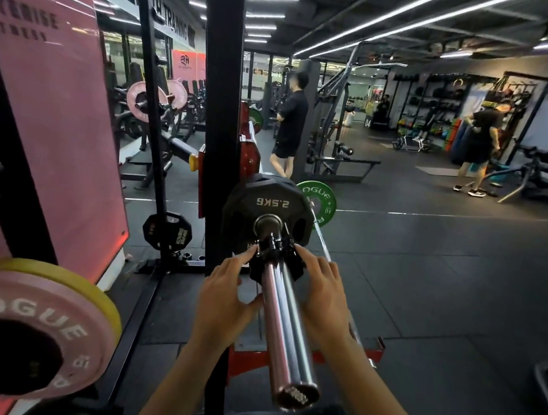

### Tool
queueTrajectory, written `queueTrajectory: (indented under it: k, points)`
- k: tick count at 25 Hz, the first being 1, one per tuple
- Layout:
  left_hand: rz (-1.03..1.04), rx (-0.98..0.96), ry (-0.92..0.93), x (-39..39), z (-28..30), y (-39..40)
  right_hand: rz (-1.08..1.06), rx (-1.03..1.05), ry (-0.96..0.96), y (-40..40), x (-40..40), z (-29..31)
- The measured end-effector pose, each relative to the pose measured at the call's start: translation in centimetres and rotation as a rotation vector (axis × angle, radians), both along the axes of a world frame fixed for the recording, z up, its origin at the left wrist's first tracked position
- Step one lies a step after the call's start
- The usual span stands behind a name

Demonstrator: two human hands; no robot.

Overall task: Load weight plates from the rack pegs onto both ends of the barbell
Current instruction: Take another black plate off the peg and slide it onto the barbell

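Both hands, the left hand (225, 291) and right hand (321, 292), are pinching a black collar (275, 254) on the barbell sleeve (285, 326) between them. Just beyond their fingertips, a black 2.5 kg plate (267, 206) is already sitting loaded. This end is seemingly nearly done; a pink plate (20, 324) is waiting far left.

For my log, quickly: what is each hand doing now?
Left hand: fingers on the black collar on the barbell sleeve; grip cannot be told.
Right hand: same, on the collar's other side.
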State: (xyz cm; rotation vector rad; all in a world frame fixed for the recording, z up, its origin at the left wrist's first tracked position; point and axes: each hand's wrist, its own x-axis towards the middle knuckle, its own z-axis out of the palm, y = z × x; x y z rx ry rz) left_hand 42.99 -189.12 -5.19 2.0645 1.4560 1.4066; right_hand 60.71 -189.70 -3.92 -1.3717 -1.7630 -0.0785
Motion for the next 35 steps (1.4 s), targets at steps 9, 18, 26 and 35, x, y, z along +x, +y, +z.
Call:
queueTrajectory:
  k: [9, 18, 26, 35]
  points:
    - [0.042, -0.012, 0.001, 0.0, 0.0, 5.6, 0.042, 0.025, 0.012, 6.6, -0.3, -0.2]
    - [0.071, -0.085, 0.016, 0.3, 0.1, 6.2, 0.095, 0.076, -0.056, 9.7, 0.6, -0.1]
    - [0.093, -0.229, -0.139, 0.8, 0.2, 6.5, 0.114, 0.097, -0.11, 9.3, 0.8, -0.5]
    - [-0.002, 0.084, -0.153, 1.2, 1.6, 6.8, 0.082, 0.068, -0.162, 9.4, 1.0, 0.1]
